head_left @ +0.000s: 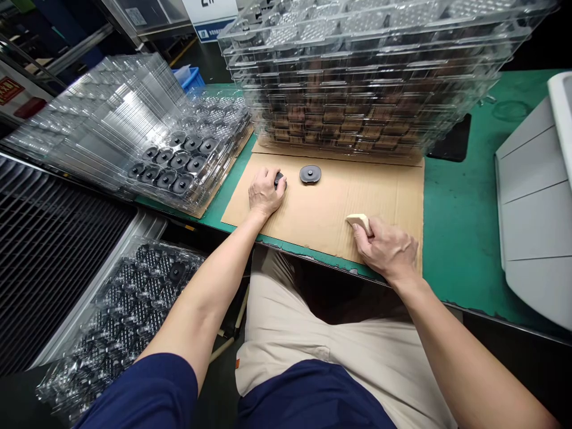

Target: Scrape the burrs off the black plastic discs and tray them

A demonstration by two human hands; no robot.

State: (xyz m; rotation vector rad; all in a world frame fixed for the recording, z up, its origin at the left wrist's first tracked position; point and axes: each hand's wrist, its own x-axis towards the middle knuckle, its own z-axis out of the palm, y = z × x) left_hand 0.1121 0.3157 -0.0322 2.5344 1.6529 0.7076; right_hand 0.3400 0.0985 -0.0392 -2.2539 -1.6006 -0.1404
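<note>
fingers of the left hand (267, 192) curl closed over a small dark moulded part (279, 178), mostly hidden beneath them; the right hand (384, 247) grips a cream wedge-shaped foam block (358, 223) against a corrugated brown cardboard sheet (322, 223). between them lies a round matte black disc (310, 174). the sheet covers a green counter (460, 208), beside stacked clear moulded plastic trays (357, 77).
</note>
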